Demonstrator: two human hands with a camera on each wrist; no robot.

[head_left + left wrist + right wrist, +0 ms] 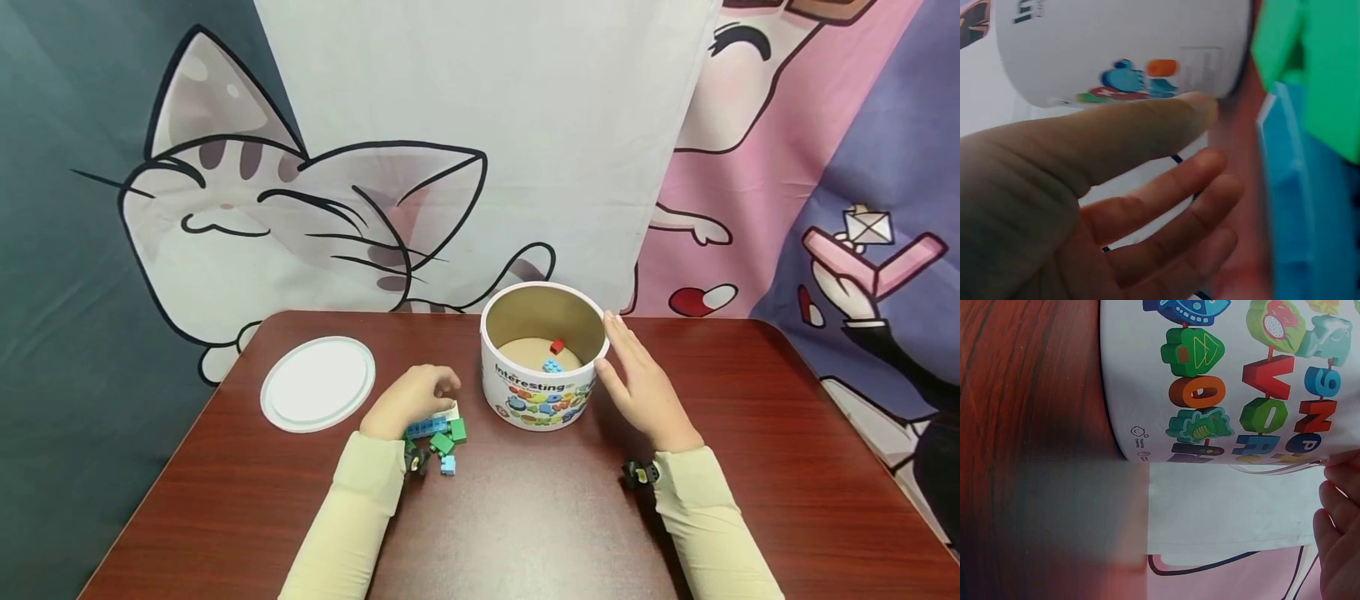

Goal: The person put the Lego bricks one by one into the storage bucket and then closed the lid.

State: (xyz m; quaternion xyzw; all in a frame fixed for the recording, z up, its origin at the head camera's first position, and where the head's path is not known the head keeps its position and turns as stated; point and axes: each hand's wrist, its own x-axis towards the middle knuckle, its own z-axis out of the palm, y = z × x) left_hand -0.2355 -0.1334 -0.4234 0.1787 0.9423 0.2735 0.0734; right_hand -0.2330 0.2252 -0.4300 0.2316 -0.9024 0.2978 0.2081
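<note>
A round white tub point(538, 408) printed with "Interesting" and colourful shapes stands upright on the table. A small red brick point(557, 346) and a light blue brick point(552, 366) lie inside it. My right hand point(643, 387) rests against the tub's right side and rim with its fingers straight. Left of the tub, my left hand point(411, 400) hovers over a small pile of bricks, fingers loosely bent and nothing between them in the left wrist view. The pile has green bricks point(442, 444), a long blue brick point(426, 427), a light blue brick point(447, 465) and a partly hidden white piece point(450, 412).
A round white lid point(318, 384) lies flat at the table's left. Behind the brown table point(525, 533) hangs a cloth backdrop point(450, 83) with cartoon animals, close to the tub. Both wrists carry small black devices point(640, 474).
</note>
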